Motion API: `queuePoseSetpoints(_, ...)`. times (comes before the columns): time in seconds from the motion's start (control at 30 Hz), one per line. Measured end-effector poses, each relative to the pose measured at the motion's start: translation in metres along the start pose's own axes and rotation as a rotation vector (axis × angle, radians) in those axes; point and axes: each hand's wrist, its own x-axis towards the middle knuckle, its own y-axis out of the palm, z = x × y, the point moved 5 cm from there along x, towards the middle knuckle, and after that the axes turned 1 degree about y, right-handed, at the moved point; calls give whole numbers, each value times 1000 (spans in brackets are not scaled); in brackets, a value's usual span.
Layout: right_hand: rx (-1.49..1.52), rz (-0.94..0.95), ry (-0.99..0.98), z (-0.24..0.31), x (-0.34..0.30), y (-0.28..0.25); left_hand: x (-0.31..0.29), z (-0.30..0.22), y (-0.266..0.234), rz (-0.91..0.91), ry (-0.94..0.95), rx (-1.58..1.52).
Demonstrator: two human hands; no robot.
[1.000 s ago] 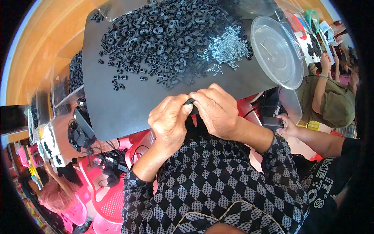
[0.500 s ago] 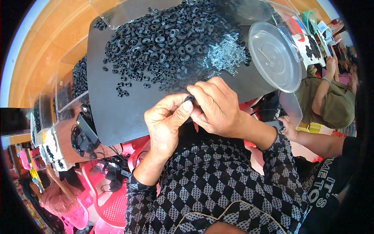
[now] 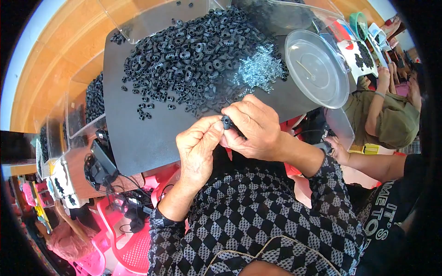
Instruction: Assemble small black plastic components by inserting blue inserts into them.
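Between the fingertips of both hands is a small black plastic cord lock [image 3: 226, 122], with a round hole showing on its face. My left hand [image 3: 199, 146] pinches it from the left with thumb and forefinger. On its other side the bent fingers of my right hand [image 3: 256, 123] close around it, hiding part of it. Both hands are above the near edge of the dark grey table [image 3: 131, 138]. Beyond them spreads a large heap of similar black plastic pieces [image 3: 184, 55]. A pile of small silvery metal springs [image 3: 261, 68] lies at the heap's right side.
A round clear plastic lid [image 3: 317, 69] with a thin stick on it lies at the right. Clear bins [image 3: 78, 110] of black pieces stand at the left, near a black power adapter [image 3: 103, 156]. A pink chair [image 3: 133, 248] is lower left. Other people sit nearby, one with a hand [image 3: 338, 149] close on my right.
The cord lock has turned so that its hole shows more. My left hand has shifted slightly right, its thumb now more upright. The right hand keeps its grip.
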Motion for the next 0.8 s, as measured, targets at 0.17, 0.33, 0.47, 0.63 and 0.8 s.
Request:
queuePoseSetpoints(0.17,-53,20,-32,2,-4,1,-1,3,-1,-50,10,80)
queuePoseSetpoints(0.33,-86,-48,-68,2,2,-6,4,0,7,-26,83,48)
queuePoseSetpoints(0.47,-228,-31,-190,-3,18,-23,8,-7,10,27,133,149)
queuePoseSetpoints(0.63,-551,-156,-77,-63,64,-80,8,-17,-19,-141,207,362)
queuePoseSetpoints(0.8,-788,-98,246,-163,121,-140,5,-15,-49,-213,268,447)
